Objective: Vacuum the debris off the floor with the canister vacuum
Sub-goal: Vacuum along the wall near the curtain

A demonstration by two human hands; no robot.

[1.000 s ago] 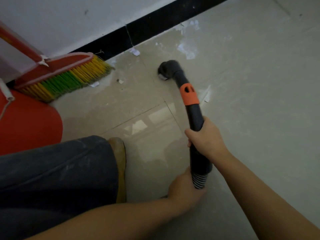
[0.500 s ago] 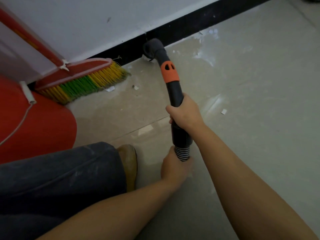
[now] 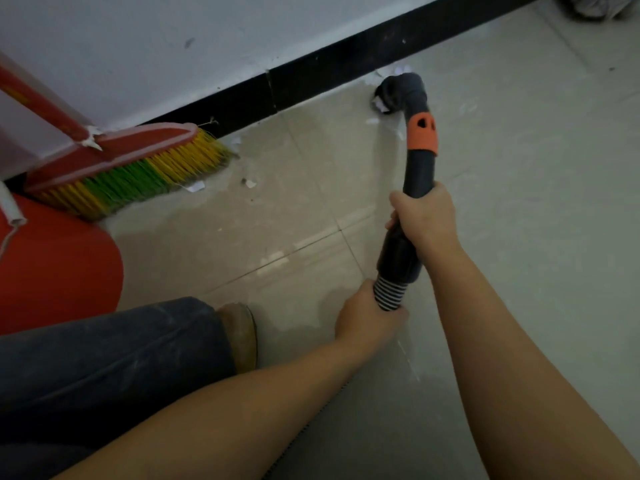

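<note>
Since half a second ago, your nozzle (image 3: 398,93) has swung from the baseboard joint near the upper middle of the frame to a spot further right along the black baseboard (image 3: 311,81), and it now sits over a white scrap by the wall.

Your right hand (image 3: 424,218) wraps closed around the black wand (image 3: 414,188) just below its orange collar (image 3: 421,135), right of centre. Your left hand (image 3: 365,315) grips the ribbed hose (image 3: 389,294) where it leaves the wand's cuff, lower centre, fingers curled round it.

I judge the wand to be rigid, light plastic, so it should steer easily from that mid-shaft grip. The hose is soft and springy and will likely tug back as it stretches, so keep the lower hand near the cuff to take that pull off the nozzle. The smooth shaft could twist in a loose grip.

More debris waits: a white scrap (image 3: 249,183) left of centre on the floor (image 3: 519,237), another (image 3: 195,186) just beside the bristles of the red broom (image 3: 131,168) at the left, and pale flecks around the nozzle. The red rounded body (image 3: 59,265) at the left edge may be the canister; I cannot tell for certain. Your knee (image 3: 114,355) and shoe (image 3: 242,334) sit at lower left.
</note>
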